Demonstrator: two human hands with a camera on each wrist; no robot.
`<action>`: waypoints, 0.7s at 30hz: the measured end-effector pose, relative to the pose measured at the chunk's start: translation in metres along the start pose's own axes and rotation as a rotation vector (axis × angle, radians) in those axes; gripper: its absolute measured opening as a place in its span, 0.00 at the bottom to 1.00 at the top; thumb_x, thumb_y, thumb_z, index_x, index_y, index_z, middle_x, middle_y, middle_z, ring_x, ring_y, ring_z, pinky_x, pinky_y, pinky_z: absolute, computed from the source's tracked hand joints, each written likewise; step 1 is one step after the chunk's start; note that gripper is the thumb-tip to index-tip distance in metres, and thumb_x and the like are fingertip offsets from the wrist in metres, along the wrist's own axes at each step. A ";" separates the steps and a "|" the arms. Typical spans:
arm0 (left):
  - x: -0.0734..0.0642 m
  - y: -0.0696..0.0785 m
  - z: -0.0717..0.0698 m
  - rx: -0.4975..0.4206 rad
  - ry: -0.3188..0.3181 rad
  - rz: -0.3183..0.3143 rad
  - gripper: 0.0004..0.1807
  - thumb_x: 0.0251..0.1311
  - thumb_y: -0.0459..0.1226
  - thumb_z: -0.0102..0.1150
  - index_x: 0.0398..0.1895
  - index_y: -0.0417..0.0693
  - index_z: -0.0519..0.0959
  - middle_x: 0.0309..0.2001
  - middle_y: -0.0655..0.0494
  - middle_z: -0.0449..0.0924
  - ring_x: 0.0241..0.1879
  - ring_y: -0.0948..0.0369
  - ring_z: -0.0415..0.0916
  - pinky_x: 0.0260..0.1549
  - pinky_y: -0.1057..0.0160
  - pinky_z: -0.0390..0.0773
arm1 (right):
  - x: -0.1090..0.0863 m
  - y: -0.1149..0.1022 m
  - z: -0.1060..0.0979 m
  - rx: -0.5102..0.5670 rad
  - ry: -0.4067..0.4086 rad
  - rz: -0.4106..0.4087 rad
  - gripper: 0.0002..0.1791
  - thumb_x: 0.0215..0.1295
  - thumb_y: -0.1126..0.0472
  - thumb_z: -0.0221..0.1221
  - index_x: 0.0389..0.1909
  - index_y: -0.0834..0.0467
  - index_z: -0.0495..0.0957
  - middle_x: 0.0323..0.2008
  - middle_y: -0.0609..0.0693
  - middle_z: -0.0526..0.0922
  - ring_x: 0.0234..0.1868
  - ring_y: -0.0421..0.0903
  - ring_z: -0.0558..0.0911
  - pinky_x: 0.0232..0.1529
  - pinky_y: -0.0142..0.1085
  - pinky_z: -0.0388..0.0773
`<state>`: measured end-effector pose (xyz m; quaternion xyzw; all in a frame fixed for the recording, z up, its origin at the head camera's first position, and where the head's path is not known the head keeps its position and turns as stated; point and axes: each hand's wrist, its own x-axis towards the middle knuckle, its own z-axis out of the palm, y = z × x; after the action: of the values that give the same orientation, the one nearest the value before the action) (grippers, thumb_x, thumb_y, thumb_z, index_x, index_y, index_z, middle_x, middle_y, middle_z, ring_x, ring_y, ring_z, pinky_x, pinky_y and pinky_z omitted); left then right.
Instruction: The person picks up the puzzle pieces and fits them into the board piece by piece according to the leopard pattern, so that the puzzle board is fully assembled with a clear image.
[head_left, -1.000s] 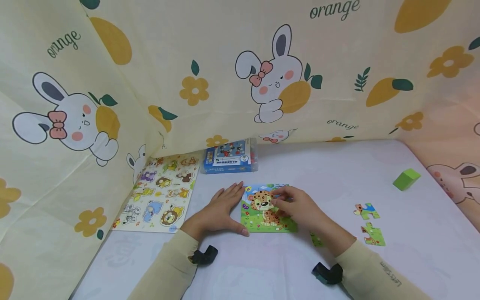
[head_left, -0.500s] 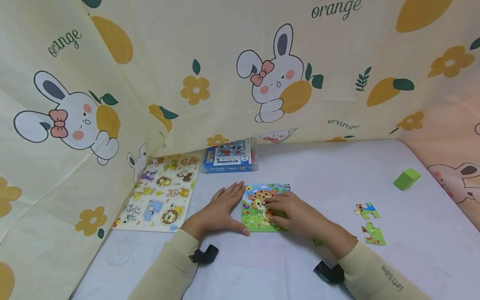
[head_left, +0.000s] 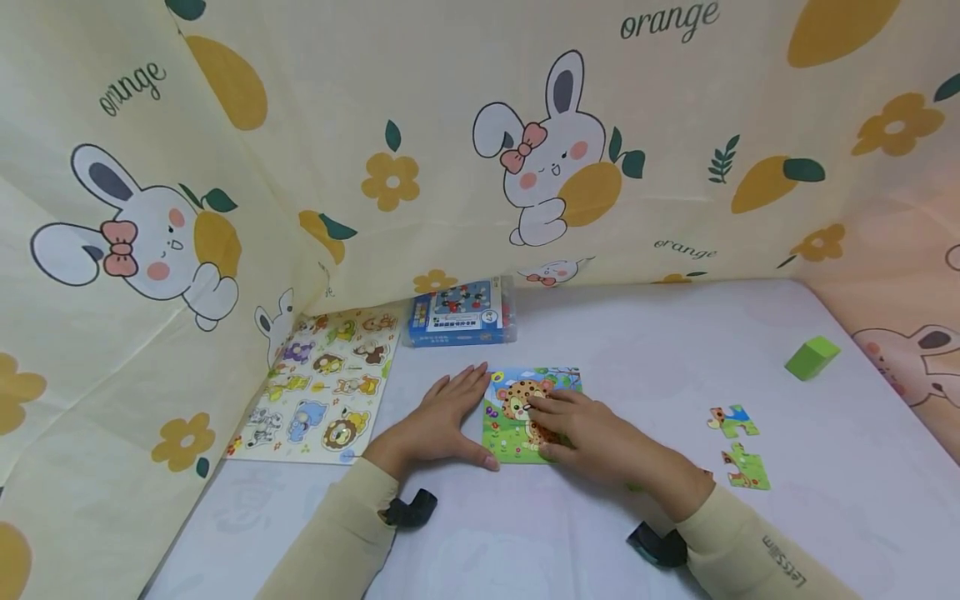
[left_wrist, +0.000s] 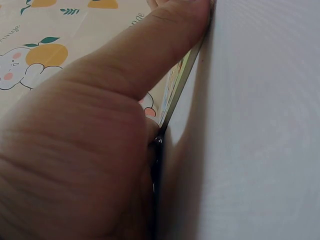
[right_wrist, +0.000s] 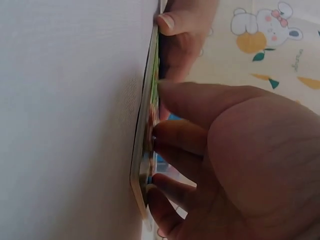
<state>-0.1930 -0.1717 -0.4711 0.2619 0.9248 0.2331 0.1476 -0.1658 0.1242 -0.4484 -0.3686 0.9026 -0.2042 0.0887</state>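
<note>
A square leopard jigsaw puzzle (head_left: 504, 437) lies flat on the white table, its picture showing a spotted cub on green grass. Spread out along its left edge, my left hand (head_left: 438, 429) rests with the thumb near the lower left corner. My right hand (head_left: 592, 433) covers the puzzle's right side, and its extended fingertips press on the picture. Seen from the right wrist, the right fingers (right_wrist: 182, 135) touch the face of the thin board (right_wrist: 141, 145). In the left wrist view the left thumb (left_wrist: 165, 30) reaches toward the board's edge.
Two loose jigsaw pieces (head_left: 735, 422) lie to the right, and a bit of green shows under the right wrist. A green block (head_left: 813, 358) stands farther right. An animal puzzle board (head_left: 315, 417) lies left, and a blue box (head_left: 459, 321) sits behind.
My right hand has gone from bunched fingers at the puzzle's upper right to fingers spread lower across its right side. The left hand has stayed in place.
</note>
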 end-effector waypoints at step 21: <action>0.001 0.000 0.001 -0.013 -0.002 -0.012 0.78 0.44 0.72 0.80 0.91 0.49 0.47 0.89 0.61 0.35 0.86 0.61 0.29 0.81 0.52 0.29 | -0.040 0.036 -0.025 0.661 0.238 0.098 0.25 0.89 0.52 0.50 0.79 0.56 0.70 0.76 0.58 0.72 0.73 0.61 0.73 0.67 0.57 0.76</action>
<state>-0.1930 -0.1708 -0.4716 0.2558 0.9246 0.2380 0.1515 -0.1672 0.1831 -0.4411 -0.2499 0.8083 -0.5223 0.1070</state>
